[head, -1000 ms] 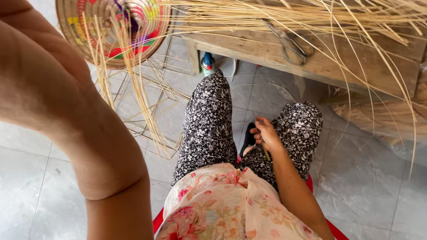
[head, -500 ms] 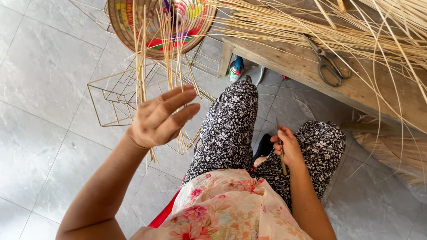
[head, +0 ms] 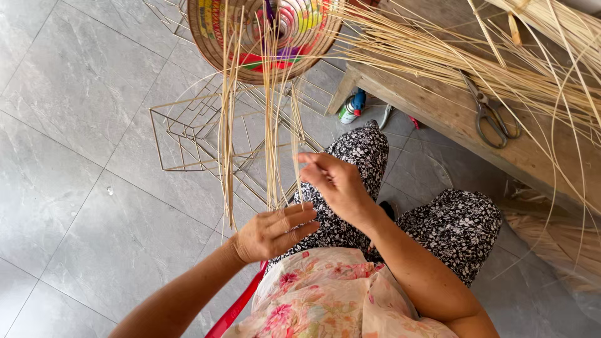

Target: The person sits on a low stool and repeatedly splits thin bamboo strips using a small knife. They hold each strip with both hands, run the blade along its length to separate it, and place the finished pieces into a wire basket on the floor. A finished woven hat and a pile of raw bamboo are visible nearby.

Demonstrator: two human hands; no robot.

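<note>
A round woven basket base point(head: 263, 34) in bright colours rests at the top, with long pale straw strands point(head: 272, 144) hanging down from it. My left hand point(head: 272, 233) lies flat under the strands' lower ends, fingers extended and touching them. My right hand point(head: 335, 183) is above my lap with its fingertips pinched on one thin strand near the bundle's right side. I sit on a red stool point(head: 235, 310), wearing black-and-white patterned trousers and a floral top.
A wooden bench point(head: 438, 106) at the right carries a heap of loose straw point(head: 532, 56) and metal scissors point(head: 491, 116). Wire frames point(head: 188, 134) lie on the grey tiled floor. A small bottle point(head: 352, 107) stands under the bench.
My left hand dropped from a raised position to beneath the strand ends. My right hand left my lap and came up to pinch a strand. The view shifted down and right.
</note>
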